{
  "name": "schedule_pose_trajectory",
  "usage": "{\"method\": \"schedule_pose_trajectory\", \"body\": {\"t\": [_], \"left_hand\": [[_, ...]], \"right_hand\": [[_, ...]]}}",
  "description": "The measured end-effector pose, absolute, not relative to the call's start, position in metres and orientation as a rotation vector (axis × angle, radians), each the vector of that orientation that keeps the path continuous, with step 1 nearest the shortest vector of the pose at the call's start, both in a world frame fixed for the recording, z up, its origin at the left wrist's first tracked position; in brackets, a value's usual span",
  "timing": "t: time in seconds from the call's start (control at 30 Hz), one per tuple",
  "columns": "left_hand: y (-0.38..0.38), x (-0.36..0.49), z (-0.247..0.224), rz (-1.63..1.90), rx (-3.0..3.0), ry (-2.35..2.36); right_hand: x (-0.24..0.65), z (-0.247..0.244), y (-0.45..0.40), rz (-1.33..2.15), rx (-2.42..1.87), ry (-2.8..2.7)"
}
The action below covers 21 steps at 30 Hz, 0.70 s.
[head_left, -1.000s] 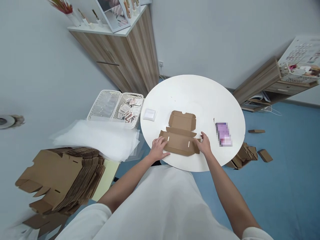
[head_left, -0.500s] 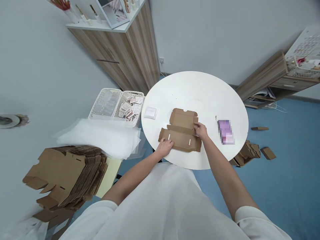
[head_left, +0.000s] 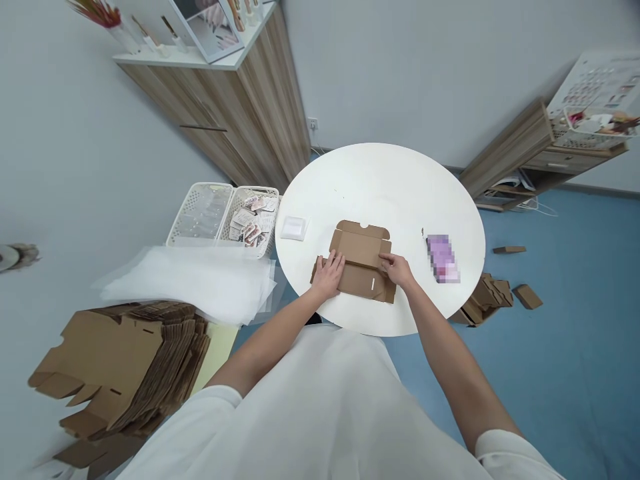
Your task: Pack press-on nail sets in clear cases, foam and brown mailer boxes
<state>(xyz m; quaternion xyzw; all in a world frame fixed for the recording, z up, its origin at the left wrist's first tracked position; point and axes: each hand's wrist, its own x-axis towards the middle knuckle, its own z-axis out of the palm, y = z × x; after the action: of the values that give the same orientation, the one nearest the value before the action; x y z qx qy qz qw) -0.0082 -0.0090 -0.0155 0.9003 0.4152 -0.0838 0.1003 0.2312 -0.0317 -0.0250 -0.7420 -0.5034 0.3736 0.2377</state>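
Note:
A partly folded brown cardboard box lies on the round white table, in front of me. Its lid panel with a notch faces away, and the slotted panel is nearest to me. My left hand lies over the left part of the box with its fingers spread. At the right side, my right hand pinches the box's edge near the fold between thumb and fingers. One white slot shows on the near panel; the left one is covered by my hand.
A small clear-white packet lies at the table's left, and a blurred purple item at its right. Left of the table are baskets, translucent sheets and a stack of flat cardboard boxes. Folded boxes lie on the floor at right.
My left hand has moved forward from the near edge onto the box and spread its fingers. The near panel and side flaps have shifted. My view has turned slightly right.

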Motion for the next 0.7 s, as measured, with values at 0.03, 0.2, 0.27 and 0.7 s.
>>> {"method": "schedule_pose_trajectory", "body": {"t": [0.03, 0.2, 0.27, 0.7], "left_hand": [[-0.009, -0.008, -0.016, -0.245, 2.645, 1.227], [-0.012, -0.007, -0.014, -0.199, 2.583, 1.233], [-0.012, -0.006, -0.014, -0.189, 2.573, 1.242], [-0.018, -0.012, -0.011, -0.130, 2.533, 1.330]], "right_hand": [[0.230, -0.025, -0.034, 1.034, -2.031, -1.392], [0.224, -0.022, -0.042, 1.059, -2.053, -1.484], [0.219, -0.020, -0.047, 0.926, -2.113, -1.586], [0.195, -0.028, -0.070, 0.475, -2.025, -2.465]]}}
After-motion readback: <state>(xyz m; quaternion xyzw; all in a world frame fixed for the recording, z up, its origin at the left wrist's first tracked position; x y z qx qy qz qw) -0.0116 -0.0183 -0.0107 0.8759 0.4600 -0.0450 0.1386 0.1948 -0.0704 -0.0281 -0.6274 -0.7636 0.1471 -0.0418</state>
